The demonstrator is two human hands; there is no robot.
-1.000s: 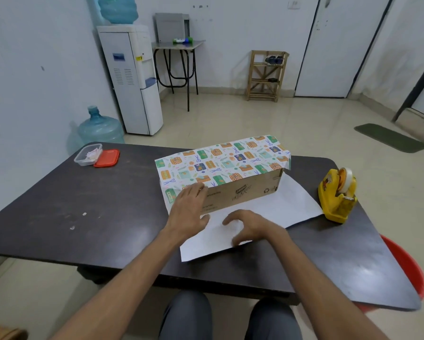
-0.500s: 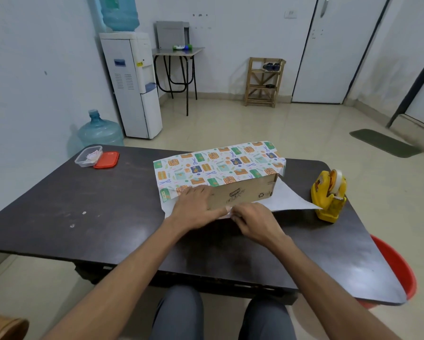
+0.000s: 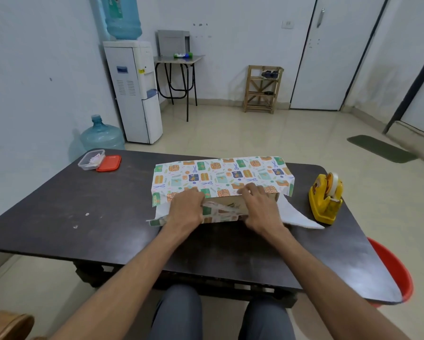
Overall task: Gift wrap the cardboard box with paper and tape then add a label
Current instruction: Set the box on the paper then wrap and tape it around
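Table [image 3: 83, 229]: dark top, seen in the near middle.
Container [image 3: 91, 163]: clear plastic, placed at the far left corner of the table; its contents cannot be told.
Red lid [image 3: 109, 163]: laid flat, touching the container on its right.
Water dispenser [image 3: 135, 92]: white, stood by the left wall, with a blue bottle [image 3: 122, 18] mounted on top.
Floor bottle [image 3: 102, 134]: blue, set left of the dispenser.
Wooden rack [image 3: 262, 89]: placed at the far wall, left of the white door [image 3: 333, 52].
Mat [image 3: 380, 148]: dark green, laid on the floor, far right.
Red tub [image 3: 397, 271]: partly hidden by the table's near right corner.
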